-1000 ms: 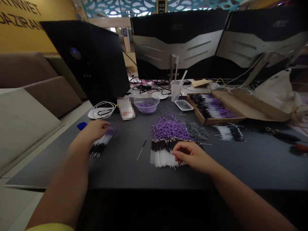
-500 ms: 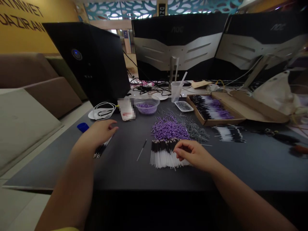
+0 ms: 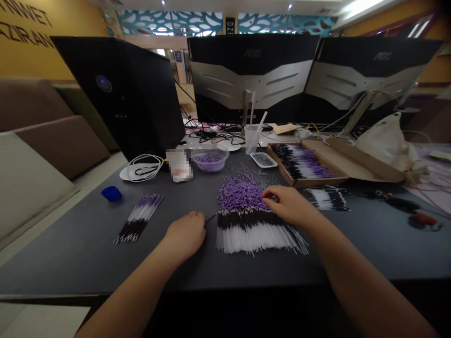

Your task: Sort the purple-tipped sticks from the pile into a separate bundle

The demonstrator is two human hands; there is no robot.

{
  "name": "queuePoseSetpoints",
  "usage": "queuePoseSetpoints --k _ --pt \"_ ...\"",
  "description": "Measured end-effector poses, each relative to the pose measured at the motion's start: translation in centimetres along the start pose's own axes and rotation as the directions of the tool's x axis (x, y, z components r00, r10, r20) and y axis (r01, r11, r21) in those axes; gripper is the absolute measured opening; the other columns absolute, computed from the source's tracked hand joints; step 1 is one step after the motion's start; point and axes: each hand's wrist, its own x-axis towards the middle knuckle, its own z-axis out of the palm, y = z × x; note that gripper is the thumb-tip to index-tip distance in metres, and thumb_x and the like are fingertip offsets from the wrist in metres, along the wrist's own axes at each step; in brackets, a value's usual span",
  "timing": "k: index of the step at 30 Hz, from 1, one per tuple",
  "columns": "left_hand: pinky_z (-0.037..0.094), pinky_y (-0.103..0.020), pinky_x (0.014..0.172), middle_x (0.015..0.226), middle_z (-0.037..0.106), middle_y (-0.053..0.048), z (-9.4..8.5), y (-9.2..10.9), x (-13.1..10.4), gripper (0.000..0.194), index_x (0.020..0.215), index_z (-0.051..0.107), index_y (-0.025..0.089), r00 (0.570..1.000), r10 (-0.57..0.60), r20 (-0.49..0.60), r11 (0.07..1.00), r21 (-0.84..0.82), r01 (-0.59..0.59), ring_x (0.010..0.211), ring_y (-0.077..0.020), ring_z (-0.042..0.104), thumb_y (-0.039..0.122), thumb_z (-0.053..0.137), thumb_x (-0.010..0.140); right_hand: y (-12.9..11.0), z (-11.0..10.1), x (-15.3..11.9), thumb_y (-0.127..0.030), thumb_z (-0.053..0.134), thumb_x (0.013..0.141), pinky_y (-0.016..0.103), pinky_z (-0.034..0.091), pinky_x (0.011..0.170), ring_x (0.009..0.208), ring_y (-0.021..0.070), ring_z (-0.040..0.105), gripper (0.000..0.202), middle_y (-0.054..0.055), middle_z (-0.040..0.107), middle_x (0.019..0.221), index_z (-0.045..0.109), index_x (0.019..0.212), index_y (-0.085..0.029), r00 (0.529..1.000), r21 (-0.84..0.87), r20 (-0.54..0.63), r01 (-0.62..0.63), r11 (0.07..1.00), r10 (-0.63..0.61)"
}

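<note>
My left hand is closed on a thin dark stick, whose tip sticks out to the right of the fingers. Over the right part of the purple pieces is my right hand, its fingers curled in a pinch; what they hold, if anything, is too small to make out. Just below the purple heap lies a wide row of black and clear sticks. A bundle of sticks with purple ends rests on the table to the left of my left hand.
Behind the heap stand a clear bowl, a small white tray and a plastic cup. An open cardboard box of sticks is at the right, with loose white-and-black sticks before it. A blue cup sits at the left.
My left hand has moved right and nearer, from over the left bundle to the single stick, and closed on it. My right hand has moved up from the row to the purple heap.
</note>
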Motion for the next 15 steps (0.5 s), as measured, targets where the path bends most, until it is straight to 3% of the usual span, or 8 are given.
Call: queuePoseSetpoints --k 4,9,15 --pt "0.050 -0.039 0.070 0.095 0.064 -0.018 -0.2 -0.1 0.0 0.025 0.093 0.060 0.012 0.998 -0.048 0.039 0.998 0.032 0.047 0.085 -0.0291 0.065 0.020 0.038 0.085 0.5 1.0 2.2 -0.021 0.057 0.081 0.033 0.043 0.078 0.085 0.0217 0.061 0.012 0.010 0.067 0.090 0.068 0.085 -0.018 0.991 -0.189 0.130 0.058 0.980 -0.033" --pt "0.048 -0.036 0.068 0.087 0.066 -0.013 -0.7 -1.0 0.4 0.024 0.097 0.056 0.014 0.992 -0.115 0.052 0.993 -0.013 0.116 0.080 -0.0265 0.065 0.024 0.036 0.089 0.8 2.1 3.2 -0.021 0.054 0.083 0.029 0.042 0.076 0.086 0.0199 0.060 0.011 0.008 0.066 0.092 0.065 0.083 -0.018 0.979 -0.346 0.204 0.053 0.937 0.020" --pt "0.046 -0.035 0.076 0.095 0.067 -0.010 -0.8 -0.9 0.7 0.029 0.106 0.059 0.018 0.995 -0.002 -0.099 0.992 -0.128 -0.011 0.089 -0.0245 0.064 0.018 0.035 0.088 0.9 2.4 2.5 -0.018 0.048 0.085 0.027 0.040 0.072 0.083 0.0190 0.060 0.012 0.009 0.064 0.094 0.060 0.081 -0.017 0.982 -0.396 0.186 0.041 0.917 0.037"
